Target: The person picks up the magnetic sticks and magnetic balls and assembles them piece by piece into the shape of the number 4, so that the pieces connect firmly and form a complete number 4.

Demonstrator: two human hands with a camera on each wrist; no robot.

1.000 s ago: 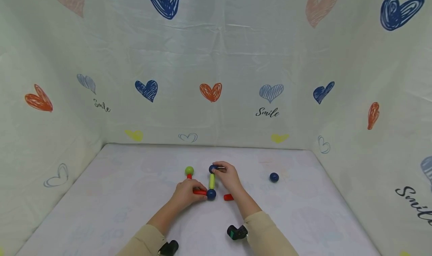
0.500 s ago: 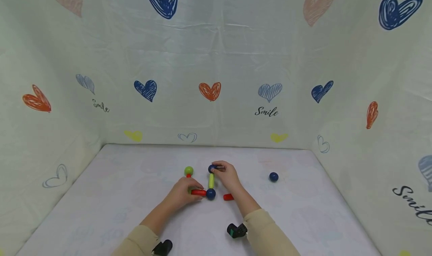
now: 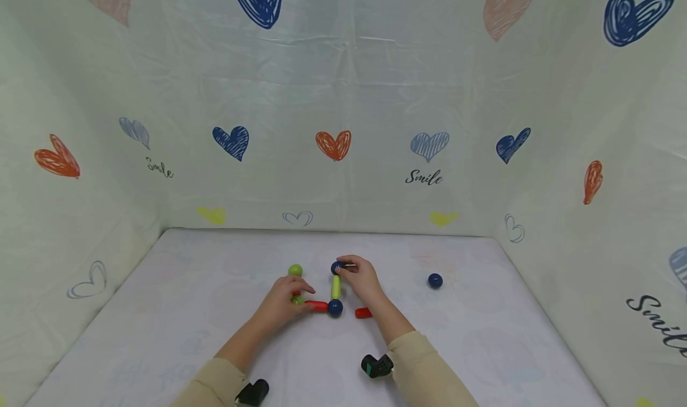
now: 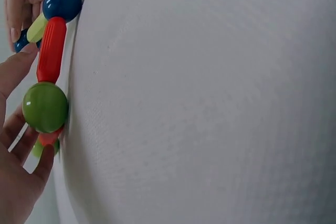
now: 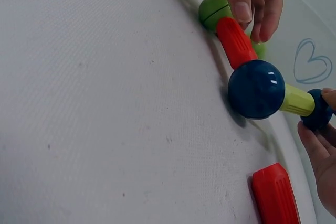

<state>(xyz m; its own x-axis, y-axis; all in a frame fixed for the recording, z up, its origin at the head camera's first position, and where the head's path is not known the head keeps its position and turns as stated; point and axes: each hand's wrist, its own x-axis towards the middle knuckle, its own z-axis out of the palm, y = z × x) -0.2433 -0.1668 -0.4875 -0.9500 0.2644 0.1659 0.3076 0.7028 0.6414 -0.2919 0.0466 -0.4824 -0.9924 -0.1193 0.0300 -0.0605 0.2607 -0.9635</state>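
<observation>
A linked shape of magnetic rods and balls lies mid-table. A red rod (image 3: pixel 318 306) joins a near green ball (image 4: pixel 45 107) to a blue ball (image 3: pixel 335 308). A yellow-green rod (image 3: pixel 336 287) runs from that blue ball to a far blue ball (image 3: pixel 336 268), which my right hand (image 3: pixel 362 277) pinches between thumb and fingers. My left hand (image 3: pixel 280 299) curls round the side red rod (image 4: pixel 49 138), between the near green ball and the far green ball (image 3: pixel 295 270). The hand covers most of that rod in the head view; its index finger points free.
A loose red rod (image 5: pixel 275 195) lies beside my right forearm, partly hidden by it in the head view. Further right on the table is a loose blue ball (image 3: pixel 435 281). A heart-printed white cloth (image 3: pixel 343 192) rises behind the table.
My left hand has shifted left, uncovering more of the near red rod and the near green ball. The green-ended side has moved slightly left with it. My right hand stays at the far blue ball.
</observation>
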